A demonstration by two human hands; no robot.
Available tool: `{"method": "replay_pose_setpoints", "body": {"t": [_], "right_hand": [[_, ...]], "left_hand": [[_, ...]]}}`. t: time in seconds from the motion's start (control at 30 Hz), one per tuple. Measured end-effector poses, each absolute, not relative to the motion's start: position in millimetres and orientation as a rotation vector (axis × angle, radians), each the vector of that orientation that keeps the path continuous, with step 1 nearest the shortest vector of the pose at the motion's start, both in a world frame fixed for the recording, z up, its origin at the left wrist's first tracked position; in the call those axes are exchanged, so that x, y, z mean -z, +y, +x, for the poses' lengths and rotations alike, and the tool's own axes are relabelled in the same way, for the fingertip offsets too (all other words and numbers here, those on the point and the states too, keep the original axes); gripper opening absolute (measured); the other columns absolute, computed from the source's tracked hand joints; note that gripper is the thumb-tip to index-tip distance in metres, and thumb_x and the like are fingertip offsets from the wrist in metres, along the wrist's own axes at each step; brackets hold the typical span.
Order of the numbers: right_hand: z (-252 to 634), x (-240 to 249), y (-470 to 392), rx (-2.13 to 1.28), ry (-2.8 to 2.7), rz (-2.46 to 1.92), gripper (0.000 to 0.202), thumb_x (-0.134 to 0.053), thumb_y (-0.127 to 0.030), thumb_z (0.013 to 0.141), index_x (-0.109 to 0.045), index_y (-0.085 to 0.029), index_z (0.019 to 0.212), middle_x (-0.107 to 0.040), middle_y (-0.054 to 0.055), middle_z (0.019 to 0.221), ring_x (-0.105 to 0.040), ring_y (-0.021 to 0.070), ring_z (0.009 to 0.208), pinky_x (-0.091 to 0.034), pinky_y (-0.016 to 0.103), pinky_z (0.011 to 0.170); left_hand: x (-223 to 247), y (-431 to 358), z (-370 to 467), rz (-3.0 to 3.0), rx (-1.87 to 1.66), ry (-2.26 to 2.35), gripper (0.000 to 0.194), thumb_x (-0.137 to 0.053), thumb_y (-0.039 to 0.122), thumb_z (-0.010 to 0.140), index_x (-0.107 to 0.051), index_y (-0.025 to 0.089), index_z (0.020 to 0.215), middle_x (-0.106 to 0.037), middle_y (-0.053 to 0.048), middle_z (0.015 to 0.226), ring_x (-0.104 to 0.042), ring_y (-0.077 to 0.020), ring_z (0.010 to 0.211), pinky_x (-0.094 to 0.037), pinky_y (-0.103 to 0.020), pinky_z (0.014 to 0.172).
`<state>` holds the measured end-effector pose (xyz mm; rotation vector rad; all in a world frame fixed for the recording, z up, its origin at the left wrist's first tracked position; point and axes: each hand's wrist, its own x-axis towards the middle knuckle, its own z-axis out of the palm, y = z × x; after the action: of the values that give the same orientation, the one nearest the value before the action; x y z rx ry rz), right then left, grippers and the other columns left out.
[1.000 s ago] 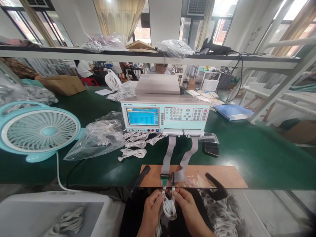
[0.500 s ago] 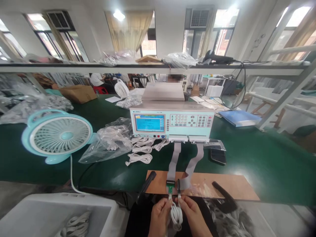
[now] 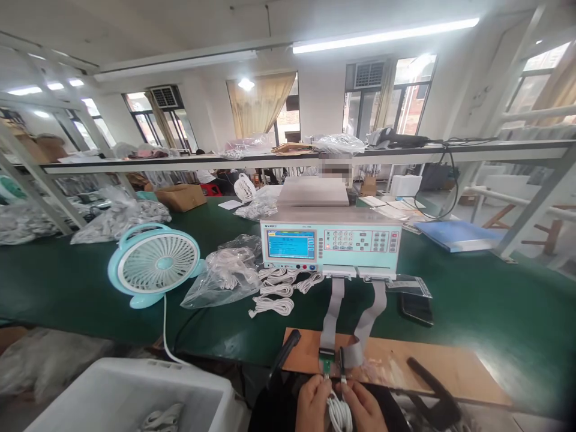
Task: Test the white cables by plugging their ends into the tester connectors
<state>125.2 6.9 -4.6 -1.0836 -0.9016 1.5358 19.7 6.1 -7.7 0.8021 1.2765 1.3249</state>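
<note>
**View tips up, tester screen (image 3: 291, 245) changes**

Head cam's tilted up & swung L since 1 s ago: long strip light (image 3: 387, 36) now in shot, much more ceiling (image 3: 171, 30) too. Clear plastic (image 3: 49, 360) L of white bin (image 3: 216, 396) also new in view. L hand (image 3: 312, 402) & R hand (image 3: 362, 405) sit lower in pic, cut by btm edge; forearms out of shot. Screen: table-like rows 1 s ago, now text lines w/ bigger heading. Small red-orange light (image 3: 328, 246) now showing by keypad. Co-worker's blurred head (image 3: 335, 170) now further R vs. box (image 3: 312, 192) atop tester (image 3: 360, 258).
</note>
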Motion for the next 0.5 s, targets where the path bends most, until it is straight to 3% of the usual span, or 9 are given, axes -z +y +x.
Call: {"method": "replay_pose_setpoints", "body": {"t": [0.2, 0.33, 0.4, 0.5], "right_hand": [[117, 0, -3, -1.485, -0.892, -1.089, 0.039, -0.068, -0.053, 0.062, -0.053, -0.016, 0.059, -0.05, -0.001, 0.056, -0.045, 0.0155, 0.055, -0.037, 0.025, 0.052], [125, -14, -19, -1.466, -1.006, -1.1, 0.036, -0.061, -0.048, 0.07, -0.044, -0.018, 0.058, -0.041, -0.004, 0.055, -0.038, 0.0123, 0.052, -0.033, 0.023, 0.05], [151, -18, -26, -1.452, -1.097, -1.138, 0.032, -0.055, -0.044, 0.075, -0.044, -0.018, 0.06, -0.04, -0.004, 0.056, -0.037, 0.0122, 0.052, -0.031, 0.023, 0.049], [217, -15, -35, -1.256, -1.414, -1.346, 0.026, -0.05, -0.035, 0.078, -0.046, -0.019, 0.059, -0.042, -0.003, 0.055, -0.04, 0.0137, 0.053, -0.03, 0.024, 0.049]], "left_hand": [[-5, -5, 22, 0.73, -1.34, 1.232, 0.029, -0.064, 0.036, 0.066, -0.051, 0.015, 0.051, -0.046, 0.004, 0.049, -0.042, -0.0101, 0.049, -0.034, -0.02, 0.048], [-12, -22, 27, 0.694, -1.259, 1.122, 0.022, -0.061, 0.036, 0.072, -0.063, 0.014, 0.076, -0.059, 0.0, 0.06, -0.056, -0.0136, 0.062, -0.043, -0.021, 0.059], [-12, -30, 28, 0.561, -1.214, 1.055, 0.025, -0.06, 0.039, 0.072, -0.061, 0.017, 0.084, -0.062, 0.001, 0.061, -0.056, -0.012, 0.053, -0.043, -0.02, 0.052], [-9, -36, 27, 0.348, -1.196, 0.973, 0.024, -0.061, 0.04, 0.069, -0.055, 0.021, 0.082, -0.066, -0.002, 0.073, -0.059, -0.012, 0.048, -0.035, -0.016, 0.036]]}}
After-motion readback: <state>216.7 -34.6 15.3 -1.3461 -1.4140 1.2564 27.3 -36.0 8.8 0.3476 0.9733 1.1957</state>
